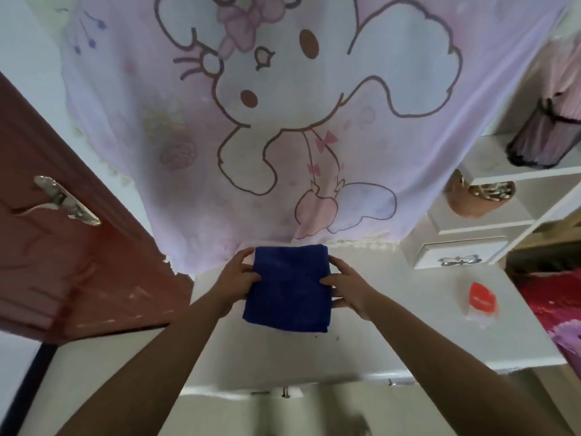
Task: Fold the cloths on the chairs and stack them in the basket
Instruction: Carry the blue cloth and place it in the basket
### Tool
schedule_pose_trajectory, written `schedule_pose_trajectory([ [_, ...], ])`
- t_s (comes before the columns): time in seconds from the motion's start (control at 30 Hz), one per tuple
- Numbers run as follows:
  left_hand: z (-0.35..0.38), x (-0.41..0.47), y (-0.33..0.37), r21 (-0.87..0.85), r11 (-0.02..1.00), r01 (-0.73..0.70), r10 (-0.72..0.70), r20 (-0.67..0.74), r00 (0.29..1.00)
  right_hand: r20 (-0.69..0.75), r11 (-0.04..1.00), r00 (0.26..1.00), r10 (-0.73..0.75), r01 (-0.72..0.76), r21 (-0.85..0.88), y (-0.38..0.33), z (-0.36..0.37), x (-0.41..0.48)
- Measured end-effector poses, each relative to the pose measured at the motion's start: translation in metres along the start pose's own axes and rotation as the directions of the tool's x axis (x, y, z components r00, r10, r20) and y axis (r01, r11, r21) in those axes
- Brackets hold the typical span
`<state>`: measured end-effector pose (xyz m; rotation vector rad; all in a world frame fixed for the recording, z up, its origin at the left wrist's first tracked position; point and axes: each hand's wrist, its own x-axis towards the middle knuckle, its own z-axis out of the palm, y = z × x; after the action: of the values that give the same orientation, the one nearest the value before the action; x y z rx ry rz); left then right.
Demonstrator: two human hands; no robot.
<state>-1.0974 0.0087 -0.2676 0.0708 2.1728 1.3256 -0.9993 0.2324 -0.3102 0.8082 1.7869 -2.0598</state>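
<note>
Blue and soft, the cloth (287,286) is folded into a small square; it sits over the white desk (393,313), near the back edge, and I cannot tell if it rests on the top or is held just above it. Both bare hands hold it, one on each side. The left hand (235,278) grips the left edge; its thumb lies on top and its fingers (251,278) curl onto the cloth. The right hand (349,286) grips the right edge the same way; its fingers (327,281) press on the blue top and its thumb sticks out low by the edge. Both arms reach up from the bottom of the view.

Behind the cloth hangs a big pink sheet (283,121) with a cartoon bunny on it; its lower hem comes down just past the far edge of the desk. A red-brown door (63,262) with a shiny handle (67,201) stands at the left. On the right side of the desk lies a small red thing (481,298) in clear wrap, well apart from the cloth. Past it are white shelves (503,215); a brown pot (474,198) sits on one, a dark pleated thing (540,140) sits higher up, and a small drawer (459,254) with a silver bow handle is below. Red fabric (553,300) with purple flowers shows at the far right.
</note>
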Motion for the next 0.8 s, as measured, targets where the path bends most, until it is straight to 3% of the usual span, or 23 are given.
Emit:
schedule_pose_trajectory([
  [0.2,-0.023,0.088,-0.031,0.067,0.998,0.013,-0.015,0.027,1.000,-0.074,0.992,0.989,0.125,-0.126,-0.001,0.002,0.027,0.070],
  [0.33,-0.025,0.138,-0.068,0.096,0.994,0.057,-0.073,0.173,0.982,-0.197,0.975,0.955,0.223,-0.222,0.023,0.028,0.047,0.110],
  [0.43,-0.021,0.158,-0.085,0.147,0.989,-0.003,-0.047,0.339,0.940,-0.294,0.956,0.923,0.247,-0.281,-0.081,0.045,0.062,0.124],
  [0.57,-0.024,0.169,-0.098,0.180,0.978,-0.107,0.018,0.437,0.899,-0.376,0.905,0.911,0.171,-0.295,-0.305,0.044,0.077,0.120],
  [0.7,-0.026,0.177,-0.097,0.289,0.937,-0.198,0.056,0.436,0.898,-0.332,0.649,0.938,0.099,-0.314,-0.693,0.034,0.077,0.114],
  [0.8,-0.029,0.178,-0.103,0.508,0.714,-0.481,0.239,0.470,0.850,-0.209,0.435,0.978,0.008,-0.192,-0.880,0.029,0.083,0.113],
])
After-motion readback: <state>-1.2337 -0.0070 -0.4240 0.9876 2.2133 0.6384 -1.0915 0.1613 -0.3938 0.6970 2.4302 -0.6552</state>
